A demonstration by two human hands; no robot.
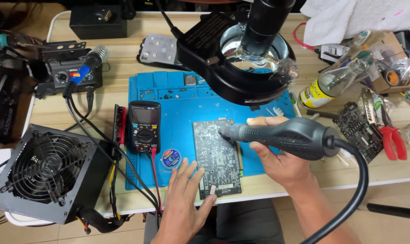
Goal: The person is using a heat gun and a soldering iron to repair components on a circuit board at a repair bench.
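Right hand: my right hand (277, 160) is wrapped around the dark hot-air handpiece (286, 134), nozzle tip down on the board's upper left.
Left hand: my left hand (183, 199) lies flat and open, fingers spread, pressing the near-left corner of the circuit board (217, 158).
Board: it rests on the blue work mat (178, 97), near the table's front edge.
Nearby: multimeter (144, 126) just left of the board (solder wick spool (171, 158) between them); magnifier lamp (245, 58) above.

circuit board (217, 156) on mat (178, 97), multimeter (144, 126) left, magnifier lamp (241, 58) behind
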